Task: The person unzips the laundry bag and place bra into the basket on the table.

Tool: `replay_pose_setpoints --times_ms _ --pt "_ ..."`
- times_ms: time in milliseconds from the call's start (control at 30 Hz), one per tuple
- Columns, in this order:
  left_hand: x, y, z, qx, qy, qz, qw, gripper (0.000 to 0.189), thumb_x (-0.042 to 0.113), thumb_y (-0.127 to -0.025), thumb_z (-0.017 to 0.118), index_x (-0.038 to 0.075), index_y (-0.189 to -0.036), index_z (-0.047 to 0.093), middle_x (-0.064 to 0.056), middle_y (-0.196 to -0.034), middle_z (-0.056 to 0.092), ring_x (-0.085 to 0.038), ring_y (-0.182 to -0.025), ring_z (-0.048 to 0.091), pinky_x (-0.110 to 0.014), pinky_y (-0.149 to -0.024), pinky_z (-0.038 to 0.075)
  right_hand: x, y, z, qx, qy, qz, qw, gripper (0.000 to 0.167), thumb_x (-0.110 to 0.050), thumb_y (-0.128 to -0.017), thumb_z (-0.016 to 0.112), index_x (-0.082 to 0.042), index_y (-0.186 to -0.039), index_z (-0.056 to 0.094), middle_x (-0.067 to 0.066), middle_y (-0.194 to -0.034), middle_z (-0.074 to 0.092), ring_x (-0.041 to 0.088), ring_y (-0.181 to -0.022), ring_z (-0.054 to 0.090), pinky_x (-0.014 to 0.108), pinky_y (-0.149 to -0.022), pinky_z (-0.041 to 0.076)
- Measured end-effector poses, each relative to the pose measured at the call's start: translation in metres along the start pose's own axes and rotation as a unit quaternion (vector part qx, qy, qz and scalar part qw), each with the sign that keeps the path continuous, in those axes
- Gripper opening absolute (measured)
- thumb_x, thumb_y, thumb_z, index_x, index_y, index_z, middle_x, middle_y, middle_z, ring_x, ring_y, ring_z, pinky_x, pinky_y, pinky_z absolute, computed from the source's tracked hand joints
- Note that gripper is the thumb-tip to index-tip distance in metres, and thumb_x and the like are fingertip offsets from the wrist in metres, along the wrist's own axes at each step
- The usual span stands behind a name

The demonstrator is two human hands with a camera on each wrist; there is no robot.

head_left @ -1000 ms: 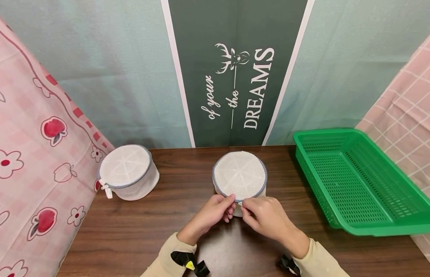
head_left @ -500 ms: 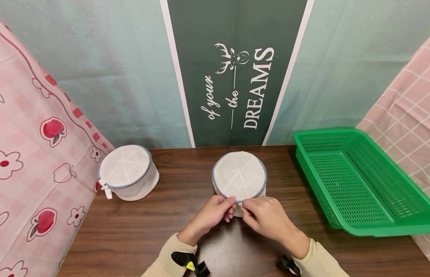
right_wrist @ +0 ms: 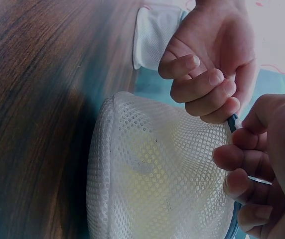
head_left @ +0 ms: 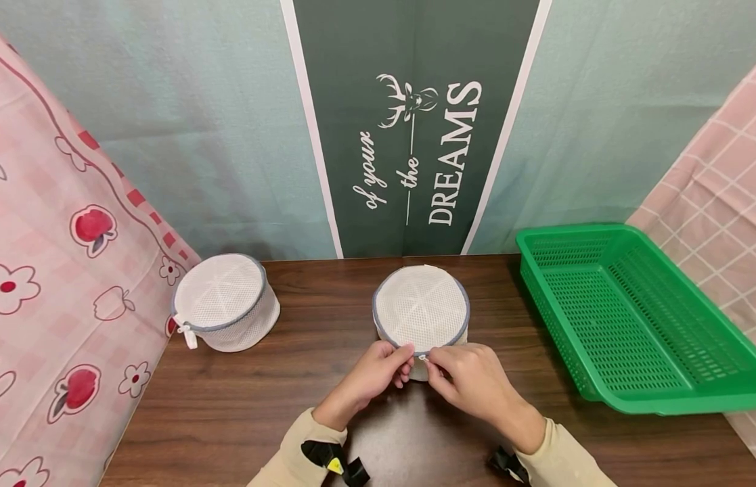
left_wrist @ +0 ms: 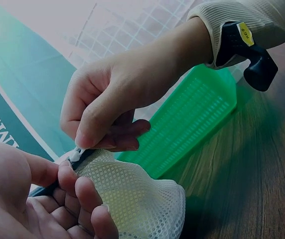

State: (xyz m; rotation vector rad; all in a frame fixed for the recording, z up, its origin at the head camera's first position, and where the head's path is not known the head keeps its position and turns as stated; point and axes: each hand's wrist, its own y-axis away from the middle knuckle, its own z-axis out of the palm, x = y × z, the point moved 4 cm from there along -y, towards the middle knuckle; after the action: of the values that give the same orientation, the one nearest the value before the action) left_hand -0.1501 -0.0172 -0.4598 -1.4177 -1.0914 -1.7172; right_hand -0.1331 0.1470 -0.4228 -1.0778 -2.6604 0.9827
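Observation:
A round white mesh laundry bag [head_left: 421,308] with a grey-blue zipped rim stands on the table in the middle of the head view. At its front, my left hand [head_left: 374,370] pinches the rim between thumb and forefinger, the other fingers curled. Just to the right, my right hand [head_left: 472,379] pinches the small white zipper pull [left_wrist: 75,155]. The fingertips of both hands are close together at the zip. Through the mesh side [right_wrist: 152,164] in the right wrist view, something pale yellow shows inside. The lid looks flat across the top.
A second round mesh laundry bag [head_left: 222,301] stands at the left, its white zipper pull hanging from the rim. At the right lies a green plastic basket [head_left: 551,331]. Printed cloths [head_left: 225,122] hang behind and at both sides of the wooden table [head_left: 231,419].
The right hand has shifted very slightly to the right at the zip. The left hand and both bags look almost the same as before.

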Motion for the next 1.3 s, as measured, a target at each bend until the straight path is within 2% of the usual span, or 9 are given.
replay_pose_setpoints --times_ms 367,700,1000,1300 --pt "0.006 0.002 0.001 0.008 -0.008 0.0 0.9999 0.036 0.016 -0.105 0.052 -0.01 -0.081 0.058 0.003 -0.064 0.052 -0.007 -0.059 0.048 -0.02 -0.056 0.044 0.002 -0.001 -0.002 0.021 0.02 0.005 0.9996 0.024 -0.019 -0.084 0.057 -0.023 -0.063 0.045 -0.015 -0.055 0.032 0.004 -0.047 0.032 0.023 -0.045 0.027" --pt "0.005 0.003 -0.002 0.02 -0.014 0.007 0.9997 0.038 0.014 -0.103 0.053 -0.018 -0.083 0.055 0.004 -0.063 0.051 -0.007 -0.058 0.047 -0.02 -0.055 0.043 0.01 0.004 -0.012 0.034 0.039 0.024 0.9984 0.024 -0.018 -0.082 0.055 -0.022 -0.061 0.045 -0.015 -0.055 0.031 0.004 -0.049 0.03 0.022 -0.046 0.026" --pt "0.005 0.004 -0.002 0.018 -0.018 0.005 0.9997 0.037 0.015 -0.103 0.053 -0.016 -0.084 0.056 0.003 -0.064 0.05 -0.008 -0.058 0.047 -0.022 -0.057 0.043 0.014 0.008 -0.013 0.049 0.037 0.024 0.9978 0.022 -0.018 -0.081 0.056 -0.024 -0.063 0.046 -0.016 -0.056 0.034 0.004 -0.049 0.031 0.024 -0.045 0.028" --pt "0.005 0.004 -0.003 0.014 -0.02 0.003 0.9997 0.034 0.014 -0.103 0.052 -0.009 -0.079 0.057 0.003 -0.064 0.05 -0.007 -0.058 0.047 -0.021 -0.057 0.043 0.02 0.009 -0.019 0.058 0.048 0.042 0.9962 0.023 -0.017 -0.081 0.054 -0.024 -0.062 0.044 -0.016 -0.056 0.033 0.003 -0.049 0.029 0.023 -0.045 0.026"
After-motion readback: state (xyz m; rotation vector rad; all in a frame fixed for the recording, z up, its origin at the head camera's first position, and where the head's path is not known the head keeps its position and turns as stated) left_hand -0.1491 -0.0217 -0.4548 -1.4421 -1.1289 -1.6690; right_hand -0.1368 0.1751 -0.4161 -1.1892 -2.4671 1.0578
